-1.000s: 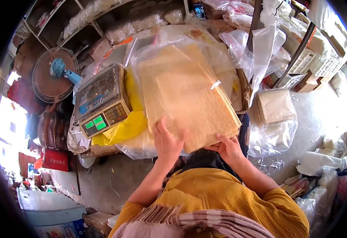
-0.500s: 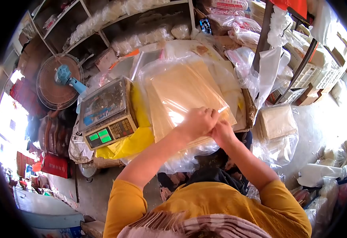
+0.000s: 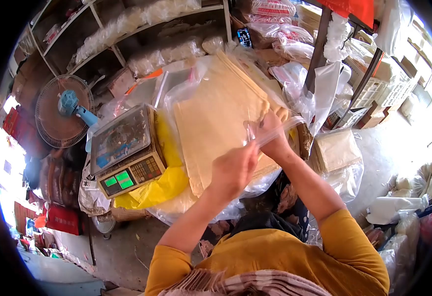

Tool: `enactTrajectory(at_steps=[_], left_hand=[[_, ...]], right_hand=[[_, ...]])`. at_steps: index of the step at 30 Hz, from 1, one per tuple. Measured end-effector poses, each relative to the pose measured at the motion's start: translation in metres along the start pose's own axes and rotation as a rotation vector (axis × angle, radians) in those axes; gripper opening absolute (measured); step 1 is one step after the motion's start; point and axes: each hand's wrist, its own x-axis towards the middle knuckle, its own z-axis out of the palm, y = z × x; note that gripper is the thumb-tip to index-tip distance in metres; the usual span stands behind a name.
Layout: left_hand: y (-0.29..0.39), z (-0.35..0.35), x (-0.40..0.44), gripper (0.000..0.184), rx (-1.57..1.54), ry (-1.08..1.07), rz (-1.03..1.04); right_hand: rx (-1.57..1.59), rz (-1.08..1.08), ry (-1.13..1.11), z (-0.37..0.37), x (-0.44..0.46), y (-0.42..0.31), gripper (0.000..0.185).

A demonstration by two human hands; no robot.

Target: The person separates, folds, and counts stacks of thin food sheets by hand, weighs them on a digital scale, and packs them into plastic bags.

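Note:
A stack of thin tan sheets (image 3: 216, 108) lies on the table with its top layers uncovered. My left hand (image 3: 233, 170) is closed, its fingertips pinching a narrow strip of clear plastic film (image 3: 280, 132) that stretches across in front of my right wrist. My right hand (image 3: 274, 135) is closed at the right edge of the stack, where the sheets bend and curl; its fingertips are partly hidden. To the left of the stack stands a weighing scale (image 3: 127, 148) with green lit displays, on a yellow plastic bag (image 3: 154, 190).
A fan (image 3: 65, 108) stands left of the scale. Shelves at the back hold several wrapped packs (image 3: 166, 52). A post (image 3: 319, 54) rises at the right, near white crates (image 3: 374, 91). A bagged stack of sheets (image 3: 337, 153) sits low at the right.
The clear plastic over the sheets has come away from their top. My left hand has moved left and down, away from my right hand, drawing out a plastic strip. My right hand has moved slightly up.

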Motion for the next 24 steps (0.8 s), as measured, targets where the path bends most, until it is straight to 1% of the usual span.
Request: enactTrajectory(at_steps=[2, 3, 5, 6, 7, 9, 10, 12, 13, 14, 15, 17, 18, 19, 20, 21, 23, 24], left_hand=[[0.014, -0.006, -0.026, 0.014, -0.291, 0.122, -0.378], [0.014, -0.006, -0.039, 0.015, -0.406, 0.072, -0.588], [0.005, 0.004, -0.073, 0.017, -0.634, -0.038, -1.011], [0.002, 0.011, -0.093, 0.018, -0.725, -0.070, -1.099], [0.000, 0.016, -0.108, 0.020, -0.869, -0.090, -1.213], [0.000, 0.027, -0.135, 0.023, -0.990, -0.110, -1.389], [-0.001, 0.028, -0.145, 0.026, -1.029, -0.113, -1.422], [0.000, 0.018, -0.153, 0.033, -1.082, -0.088, -1.486], [0.001, 0.010, -0.153, 0.033, -1.021, -0.062, -1.505], [-0.001, 0.003, -0.151, 0.032, -0.959, -0.039, -1.512], [-0.004, -0.002, -0.150, 0.032, -0.900, -0.018, -1.507], [-0.010, -0.008, -0.154, 0.029, -0.857, 0.046, -1.409], [-0.014, -0.007, -0.159, 0.029, -0.834, 0.055, -1.357], [-0.015, -0.006, -0.162, 0.028, -0.810, 0.063, -1.305], [-0.011, -0.008, -0.157, 0.028, -0.786, 0.039, -1.352], [-0.013, -0.009, -0.157, 0.028, -0.757, -0.006, -1.353], [-0.019, -0.015, -0.154, 0.028, -0.695, -0.097, -1.352], [-0.020, -0.020, -0.150, 0.028, -0.607, -0.082, -1.326]], right_hand=[[-0.383, -0.375, -0.078, -0.013, 0.010, -0.031, 0.026], [-0.594, -0.165, -0.400, -0.011, 0.007, -0.040, 0.023], [-0.658, -0.325, -0.331, 0.003, -0.011, -0.043, 0.021], [-0.801, -0.417, -0.237, 0.018, -0.026, -0.031, 0.021], [-0.745, -0.466, -0.278, 0.029, -0.036, -0.011, 0.021], [-0.615, -0.551, -0.377, 0.042, -0.061, 0.017, 0.021], [-0.745, -0.371, -0.631, 0.045, -0.073, 0.022, 0.021], [-0.603, -0.224, -0.712, 0.033, -0.072, 0.015, 0.026], [-0.536, -0.153, -0.744, 0.024, -0.070, 0.007, 0.028], [-0.479, -0.133, -0.735, 0.014, -0.069, -0.003, 0.028], [-0.445, -0.172, -0.688, 0.012, -0.071, -0.004, 0.028], [-0.382, -0.247, -0.588, 0.008, -0.077, -0.005, 0.029], [-0.344, -0.119, -0.644, 0.010, -0.077, -0.005, 0.028], [-0.333, -0.151, -0.629, 0.016, -0.076, -0.001, 0.025], [-0.321, -0.185, -0.613, 0.023, -0.073, 0.006, 0.022], [-0.309, -0.219, -0.596, 0.027, -0.072, 0.010, 0.019], [-0.253, -0.229, -0.598, 0.026, -0.074, 0.012, 0.020], [-0.225, -0.230, -0.599, 0.026, -0.076, 0.011, 0.021]])
